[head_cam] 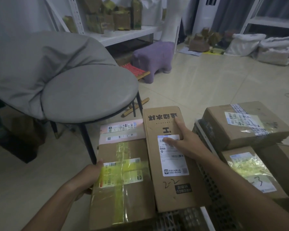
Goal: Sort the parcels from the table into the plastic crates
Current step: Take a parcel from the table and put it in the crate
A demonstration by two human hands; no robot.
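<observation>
Two hands: left hand grips taped parcel's edge, fingers hidden, right hand flat on long box.

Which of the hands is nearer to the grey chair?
Left. The left hand grips the taped box at its left edge, just below the grey chair; the right hand rests on the tall box, farther right.

Taped cardboard parcels — crate-packed

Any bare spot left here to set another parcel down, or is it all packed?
Crowded: the tall box, under the right hand, sits tight beside the taped box gripped by the left hand, and two more boxes fill the right. Free: the chair seat and the floor beyond.
</observation>
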